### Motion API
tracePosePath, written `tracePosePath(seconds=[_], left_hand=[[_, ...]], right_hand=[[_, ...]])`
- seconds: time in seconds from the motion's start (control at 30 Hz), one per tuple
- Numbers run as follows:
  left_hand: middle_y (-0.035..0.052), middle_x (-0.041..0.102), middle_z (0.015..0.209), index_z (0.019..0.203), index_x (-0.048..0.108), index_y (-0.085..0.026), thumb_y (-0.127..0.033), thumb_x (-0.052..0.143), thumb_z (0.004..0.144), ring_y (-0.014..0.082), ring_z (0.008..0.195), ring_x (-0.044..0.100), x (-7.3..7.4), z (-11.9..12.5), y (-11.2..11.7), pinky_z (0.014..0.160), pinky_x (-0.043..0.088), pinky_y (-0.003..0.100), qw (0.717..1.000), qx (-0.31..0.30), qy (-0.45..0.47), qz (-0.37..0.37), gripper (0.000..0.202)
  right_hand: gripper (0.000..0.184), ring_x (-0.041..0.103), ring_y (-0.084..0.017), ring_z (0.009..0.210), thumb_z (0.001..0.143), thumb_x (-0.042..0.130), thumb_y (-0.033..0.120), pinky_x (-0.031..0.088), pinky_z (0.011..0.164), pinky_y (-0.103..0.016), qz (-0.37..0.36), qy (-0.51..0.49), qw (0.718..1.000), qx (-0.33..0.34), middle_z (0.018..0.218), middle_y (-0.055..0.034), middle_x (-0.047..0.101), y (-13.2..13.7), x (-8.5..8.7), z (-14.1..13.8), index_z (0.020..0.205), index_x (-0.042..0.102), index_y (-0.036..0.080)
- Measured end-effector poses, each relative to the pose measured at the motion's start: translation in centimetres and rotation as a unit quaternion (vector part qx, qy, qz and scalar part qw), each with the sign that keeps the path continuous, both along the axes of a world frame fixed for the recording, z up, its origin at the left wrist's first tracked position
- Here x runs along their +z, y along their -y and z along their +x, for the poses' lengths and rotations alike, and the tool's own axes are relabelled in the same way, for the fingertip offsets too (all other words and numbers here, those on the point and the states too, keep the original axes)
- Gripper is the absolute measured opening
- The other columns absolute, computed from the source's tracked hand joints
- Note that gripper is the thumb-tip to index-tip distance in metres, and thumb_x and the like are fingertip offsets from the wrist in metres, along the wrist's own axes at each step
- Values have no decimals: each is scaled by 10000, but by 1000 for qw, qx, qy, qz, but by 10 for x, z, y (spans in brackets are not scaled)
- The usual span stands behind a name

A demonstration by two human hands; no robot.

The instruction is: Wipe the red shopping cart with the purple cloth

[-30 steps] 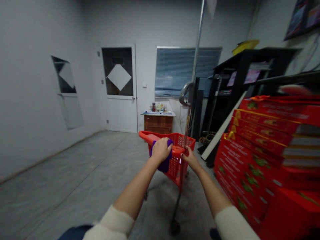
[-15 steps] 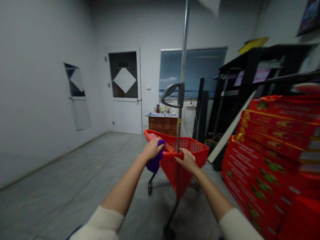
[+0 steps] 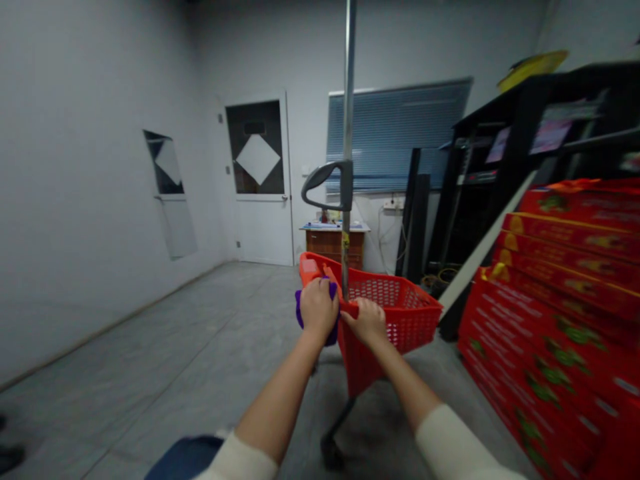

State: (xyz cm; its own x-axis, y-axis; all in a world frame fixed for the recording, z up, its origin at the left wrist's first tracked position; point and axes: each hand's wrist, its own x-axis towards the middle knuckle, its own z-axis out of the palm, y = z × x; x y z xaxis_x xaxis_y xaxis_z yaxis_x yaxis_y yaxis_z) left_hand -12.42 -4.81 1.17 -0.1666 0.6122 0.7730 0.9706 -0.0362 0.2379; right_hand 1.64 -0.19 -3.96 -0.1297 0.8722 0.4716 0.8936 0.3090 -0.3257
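Note:
A small red plastic shopping cart (image 3: 400, 313) on wheels stands in front of me. A tall metal pole (image 3: 346, 133) with a grey handle (image 3: 325, 183) rises from its near corner. My left hand (image 3: 319, 308) is closed on a purple cloth (image 3: 331, 293) and presses it against the cart's near rim, just left of the pole. My right hand (image 3: 369, 321) grips the cart's rim right beside the pole's foot. Both hands are close together.
Stacked red cartons (image 3: 560, 300) fill the right side, with a black shelf unit (image 3: 500, 173) and a white board (image 3: 483, 250) leaning behind the cart. A wooden cabinet (image 3: 333, 243), a white door (image 3: 260, 180) and a blinded window (image 3: 395, 137) are at the far wall. Grey floor (image 3: 150, 360) lies to the left.
The cart has swung round, its basket now pointing right. My left hand with the cloth slid along the rim toward the pole. My right hand kept its hold on the rim.

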Motion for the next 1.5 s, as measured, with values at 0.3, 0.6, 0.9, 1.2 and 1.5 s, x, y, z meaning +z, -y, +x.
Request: tracePosePath(seconds=[0.3,0.6,0.9,1.2,1.5], left_hand=[[174,450,1473,1408,434,-173,-165,542,888,303,1457,302,-104,-19,-12,1146,335,500,972,-25,-97,213,531],[138,599,1317,1274,548,-200,-122,461,928,256,1236,560,-77,6,-12,1039,451,420,963,-74,-245,88,365],[160,638,968,1073,553,-102,-178,384,951,277,923,679,-5,51,-21,750,525,367,958,-61,-153,-234,222],[161,636,1057,1094,598,-142,-350,467,950,295,979,642,16,24,-28,853,449,441,952,-46,-152,-261,285],[128,618,1090,1174,583,-191,-416,514,924,274,994,579,-28,38,-12,973,354,492,963,-82,-174,-189,344]], right_hand=[[537,484,-247,1248,834,559,312,320,1058,-366,-61,59,985,150,1353,-108,564,-18,-7,30,1355,499,193],[683,475,-235,1285,704,546,135,308,1099,-365,-89,69,980,164,1402,-125,536,-11,-17,29,1382,469,155],[398,592,-209,1130,996,323,402,390,937,-336,-102,105,984,102,1213,-74,671,-15,-17,78,1223,605,236],[408,646,-196,1010,1024,245,335,392,822,-308,-103,149,983,26,1090,-64,721,-11,-20,63,1057,637,225],[392,649,-201,1013,1027,258,334,398,821,-322,-91,149,984,25,1092,-67,722,8,-19,48,1086,634,241]])
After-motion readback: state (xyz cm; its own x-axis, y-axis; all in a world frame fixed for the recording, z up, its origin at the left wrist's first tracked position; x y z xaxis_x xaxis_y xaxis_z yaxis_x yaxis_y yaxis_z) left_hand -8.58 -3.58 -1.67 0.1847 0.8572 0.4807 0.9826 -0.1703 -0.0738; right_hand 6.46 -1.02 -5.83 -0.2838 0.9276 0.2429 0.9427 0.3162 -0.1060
